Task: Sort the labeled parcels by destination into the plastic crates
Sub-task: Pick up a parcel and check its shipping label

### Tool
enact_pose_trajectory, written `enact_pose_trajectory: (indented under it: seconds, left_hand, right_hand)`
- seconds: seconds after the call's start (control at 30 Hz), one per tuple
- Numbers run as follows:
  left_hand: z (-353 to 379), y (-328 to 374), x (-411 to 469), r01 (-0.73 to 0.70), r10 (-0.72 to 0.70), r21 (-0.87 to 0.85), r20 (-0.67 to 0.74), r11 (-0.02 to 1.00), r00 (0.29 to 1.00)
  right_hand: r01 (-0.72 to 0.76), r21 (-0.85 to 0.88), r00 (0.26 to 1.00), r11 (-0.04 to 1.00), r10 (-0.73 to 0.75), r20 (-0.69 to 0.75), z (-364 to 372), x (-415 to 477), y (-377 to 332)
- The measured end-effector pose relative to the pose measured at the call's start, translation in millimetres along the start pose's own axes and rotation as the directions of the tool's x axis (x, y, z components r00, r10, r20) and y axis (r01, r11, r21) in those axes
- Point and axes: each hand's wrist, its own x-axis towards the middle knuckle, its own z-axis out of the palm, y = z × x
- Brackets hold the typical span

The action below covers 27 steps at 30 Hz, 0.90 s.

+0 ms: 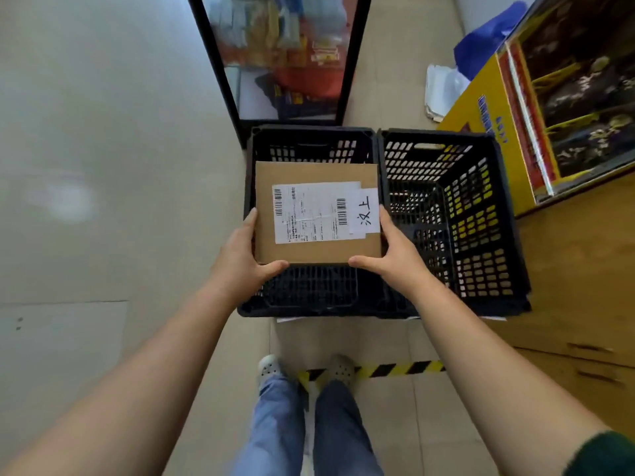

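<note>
A flat brown cardboard parcel (309, 249) with a white shipping label and a handwritten white tag is held level above the left black plastic crate (311, 139). My left hand (245, 255) grips its near left corner, thumb along the front edge. My right hand (390, 250) grips its near right corner the same way. A second black crate (494, 235) stands right beside the first, touching it, and looks empty. The parcel hides most of the left crate's inside.
A black-framed glass panel (285, 56) stands just behind the left crate. A yellow printed box (508, 108) and a wooden cabinet (577, 269) lie to the right. Black-and-yellow floor tape (395, 369) runs by my feet. A pale wall fills the left.
</note>
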Motion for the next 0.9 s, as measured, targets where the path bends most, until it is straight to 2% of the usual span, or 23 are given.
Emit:
enact_pose_trajectory:
  seconds: [0.3, 0.63, 0.9]
  left_hand:
    - [49, -61, 20, 0.157, -0.159, 0.033, 0.074, 0.987, 0.984]
    - [91, -96, 48, 0.220, -0.226, 0.083, 0.067, 0.972, 0.972]
    - [127, -122, 74, 0.289, -0.304, 0.129, 0.125, 0.949, 0.944]
  right_hand:
    - [-0.057, -0.064, 0.998, 0.996, 0.059, 0.029, 39, 17, 37]
    - [-0.189, -0.094, 0.976, 0.977, 0.198, 0.090, 85, 64, 92]
    - [-0.241, -0.225, 0.949, 0.944, 0.278, 0.151, 111, 101, 127]
